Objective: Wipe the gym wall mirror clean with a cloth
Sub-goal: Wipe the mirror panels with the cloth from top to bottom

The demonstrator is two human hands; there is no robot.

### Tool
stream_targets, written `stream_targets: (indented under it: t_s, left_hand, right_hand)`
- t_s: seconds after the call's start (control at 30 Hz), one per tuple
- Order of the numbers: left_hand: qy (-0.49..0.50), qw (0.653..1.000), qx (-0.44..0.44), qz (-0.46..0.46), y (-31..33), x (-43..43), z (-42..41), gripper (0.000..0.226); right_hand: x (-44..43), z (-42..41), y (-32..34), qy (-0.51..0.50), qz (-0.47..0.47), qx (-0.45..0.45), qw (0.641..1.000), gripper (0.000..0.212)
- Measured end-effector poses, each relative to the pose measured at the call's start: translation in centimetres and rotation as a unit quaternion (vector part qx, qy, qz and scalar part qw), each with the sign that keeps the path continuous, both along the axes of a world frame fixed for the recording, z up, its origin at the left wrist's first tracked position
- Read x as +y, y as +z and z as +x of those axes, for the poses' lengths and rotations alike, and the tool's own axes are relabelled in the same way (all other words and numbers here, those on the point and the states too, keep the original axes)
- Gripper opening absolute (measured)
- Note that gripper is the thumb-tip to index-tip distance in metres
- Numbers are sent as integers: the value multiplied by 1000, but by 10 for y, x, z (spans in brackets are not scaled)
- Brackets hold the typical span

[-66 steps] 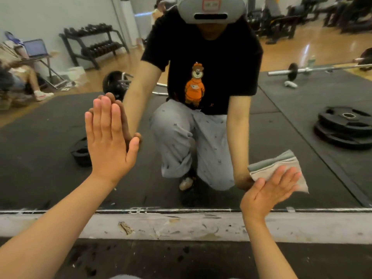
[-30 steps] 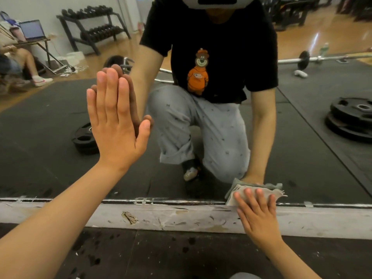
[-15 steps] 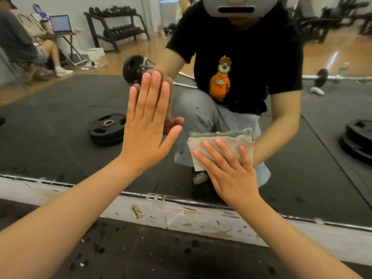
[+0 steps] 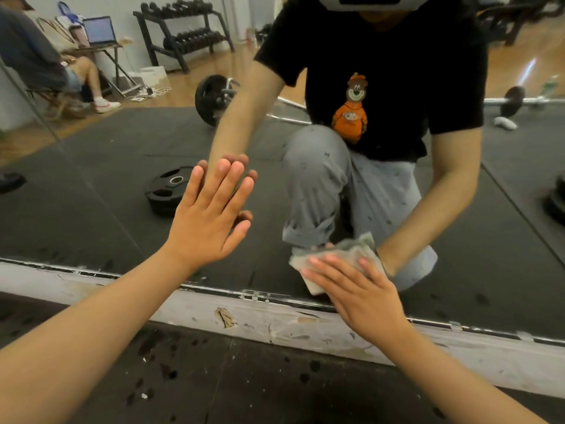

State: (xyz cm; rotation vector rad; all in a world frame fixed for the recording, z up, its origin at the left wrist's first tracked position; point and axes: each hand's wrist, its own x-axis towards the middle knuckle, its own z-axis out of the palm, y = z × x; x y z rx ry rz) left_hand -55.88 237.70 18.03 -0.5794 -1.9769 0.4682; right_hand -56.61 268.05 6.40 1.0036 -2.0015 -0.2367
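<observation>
**Right hand drops the cloth back to the mirror's bottom edge**

Both hands are flat against the glass. From the head view, the only one there is, the left hand (image 4: 211, 220) is spread open with its fingers straight and close together, palm pressed on the mirror (image 4: 91, 194) as a brace, holding nothing. The right hand (image 4: 356, 293) lies open-palmed over the folded cloth (image 4: 308, 272), pinning it to the glass rather than gripping it; the fingertips press along its upper part, and a pale corner sticks out below the hand on its left side.

Half a second ago the cloth sat higher on the glass, close to the left hand's thumb. Now it is low again, just above the metal strip where the mirror meets the scuffed white baseboard (image 4: 269, 322), and well apart from the left hand. The left hand has barely shifted on the glass. So the stroke has run downward, and the wiping looks to be covering the lowest band in up-and-down passes.

My judgement is that the task is mid-way in this patch: the glass either side of the cloth shows dark specks near the bottom edge, though I cannot tell whether they are on the mirror or on the reflected floor mat (image 4: 504, 246). The next pass would need the flat pressure kept so the cloth does not slip off the bottom edge.
</observation>
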Motion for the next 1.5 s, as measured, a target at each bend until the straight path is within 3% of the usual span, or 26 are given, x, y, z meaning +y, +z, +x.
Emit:
stream_targets:
  t_s: [0.13, 0.2, 0.27, 0.4, 0.53, 0.63, 0.77, 1.17, 1.27, 1.5]
  left_hand:
    - [-5, 999, -33, 6, 6, -2, 10, 66]
    - [-19, 998, -62, 10, 12, -5, 18, 62]
    - [-26, 997, -76, -3, 20, -10, 22, 60]
    - [-20, 996, -89, -12, 24, -10, 25, 65]
    - [4, 996, -86, 8, 21, -1, 31, 72]
    - [12, 997, -76, 7, 19, 18, 37, 74]
    - [-41, 991, -79, -102, 28, 67, 27, 69]
    - [-157, 973, 14, -166, 128, 256, -21, 63]
    - [-137, 978, 42, -149, 146, 285, -30, 61]
    - [-114, 984, 51, -130, 142, 292, -31, 61]
  right_hand:
    - [-73, 7, 50, 15, -171, -4, 985, 64]
    - [-100, 11, 49, 0, -209, -21, 978, 69]
    - [-118, 13, 28, -9, -166, -27, 986, 77]
    - [-111, 10, -44, -17, 61, -27, 998, 85]
    - [-54, 1, -69, 2, 124, -26, 992, 75]
    - [0, -8, -69, 31, 132, -16, 991, 69]
    - [73, -14, -65, 42, 138, -34, 989, 52]
    - [294, -5, -23, -94, 181, -92, 975, 61]
    - [316, 3, -27, -112, 132, -111, 979, 50]
    - [297, 7, -42, -146, 40, -133, 980, 48]
